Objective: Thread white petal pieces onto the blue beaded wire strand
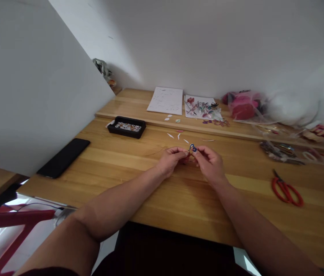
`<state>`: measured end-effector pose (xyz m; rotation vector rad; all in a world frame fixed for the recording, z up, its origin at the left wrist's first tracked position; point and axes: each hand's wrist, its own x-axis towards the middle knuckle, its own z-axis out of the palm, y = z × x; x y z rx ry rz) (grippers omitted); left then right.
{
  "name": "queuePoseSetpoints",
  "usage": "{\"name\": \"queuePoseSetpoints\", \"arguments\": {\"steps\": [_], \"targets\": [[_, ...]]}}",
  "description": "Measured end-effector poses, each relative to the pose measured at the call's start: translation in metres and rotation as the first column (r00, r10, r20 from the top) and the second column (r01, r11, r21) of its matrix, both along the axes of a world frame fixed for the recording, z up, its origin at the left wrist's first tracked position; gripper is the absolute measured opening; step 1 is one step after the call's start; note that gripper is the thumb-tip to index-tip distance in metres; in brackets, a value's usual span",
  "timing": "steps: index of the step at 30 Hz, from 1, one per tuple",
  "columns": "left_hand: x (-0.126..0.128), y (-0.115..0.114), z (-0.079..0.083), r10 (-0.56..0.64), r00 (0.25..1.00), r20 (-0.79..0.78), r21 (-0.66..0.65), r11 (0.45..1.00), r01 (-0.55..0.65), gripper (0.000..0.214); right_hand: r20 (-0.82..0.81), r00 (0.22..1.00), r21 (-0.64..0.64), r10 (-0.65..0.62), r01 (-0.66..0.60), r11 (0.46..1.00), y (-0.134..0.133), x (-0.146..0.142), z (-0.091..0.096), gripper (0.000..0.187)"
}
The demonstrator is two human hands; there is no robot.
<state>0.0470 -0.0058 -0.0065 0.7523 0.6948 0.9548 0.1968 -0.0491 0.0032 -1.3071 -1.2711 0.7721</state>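
Note:
Over the middle of the wooden table [179, 199], my left hand [171, 159] and my right hand [210, 162] meet fingertip to fingertip. Both are closed in a pinch on a small blue looped piece [192, 147], which looks like wire or a bead. A thin wire trails off to the left of it across the wood. Small white petal-shaped scraps [170, 135] lie just beyond my fingers.
A black tray of beads [126, 127] sits back left and a black phone [63, 157] lies near the left edge. Red scissors [287, 189] lie at the right. A white sheet [166, 100], a sheet with coloured pieces [202, 107] and plastic bags [245, 105] line the back shelf.

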Motion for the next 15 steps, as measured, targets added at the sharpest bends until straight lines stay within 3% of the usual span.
{"name": "queuePoseSetpoints", "arguments": {"steps": [8,12,15], "targets": [[0.000,0.000,-0.001,-0.027,1.000,-0.013,-0.006,1.000,0.027,0.024,-0.081,0.997,0.027,-0.014,0.016,1.000,0.000,-0.001,-0.001,0.023],[-0.001,0.000,-0.003,-0.029,0.999,-0.043,0.106,0.994,0.033,0.028,-0.188,0.981,-0.074,0.044,-0.059,0.995,-0.002,-0.004,0.009,0.022],[-0.003,0.001,-0.002,-0.009,0.994,-0.110,0.211,0.977,0.032,0.028,-0.365,0.924,-0.218,0.116,-0.206,0.954,-0.004,-0.004,0.017,0.025]]}}
